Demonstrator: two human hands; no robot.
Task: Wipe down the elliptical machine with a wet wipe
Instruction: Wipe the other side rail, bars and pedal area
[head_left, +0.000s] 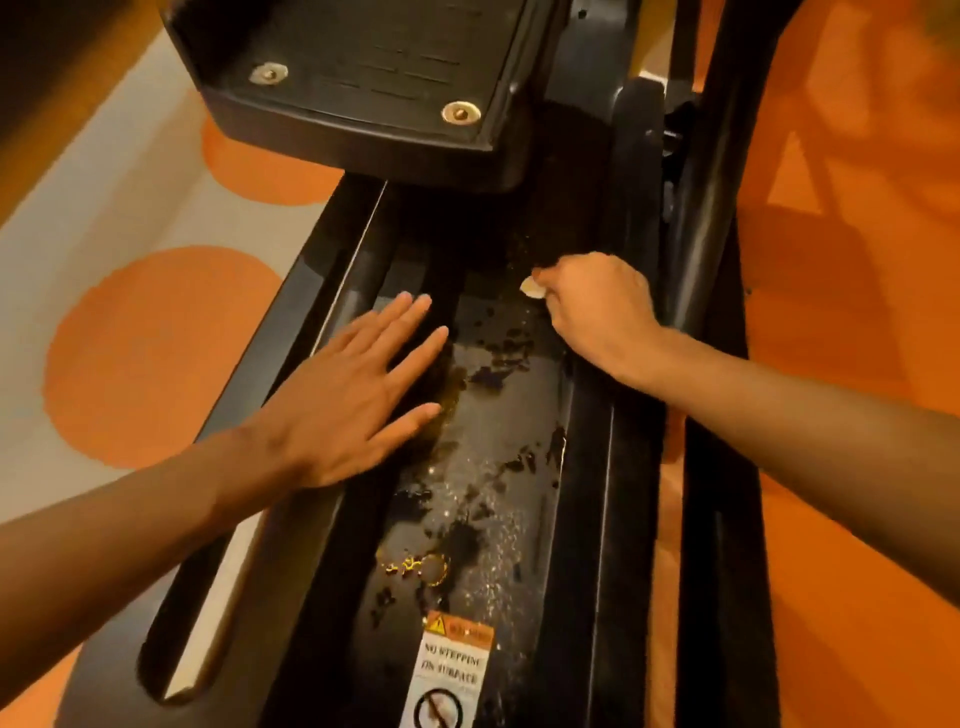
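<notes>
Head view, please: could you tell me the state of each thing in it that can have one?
left hand: open, fingers straight, flat on the left rail.
right hand: fingers curled round the wet wipe.
wet wipe: bunched, mostly hidden in the hand.
centre panel: streaked wet, speckled.
foot pedal: raised above the left rail.
warning sticker: stuck flat, legible.

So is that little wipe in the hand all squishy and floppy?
Probably soft and floppy: the wet wipe sits scrunched inside the right hand, only a corner showing. Likely damp too, since the black deck looks streaked wet.
</notes>
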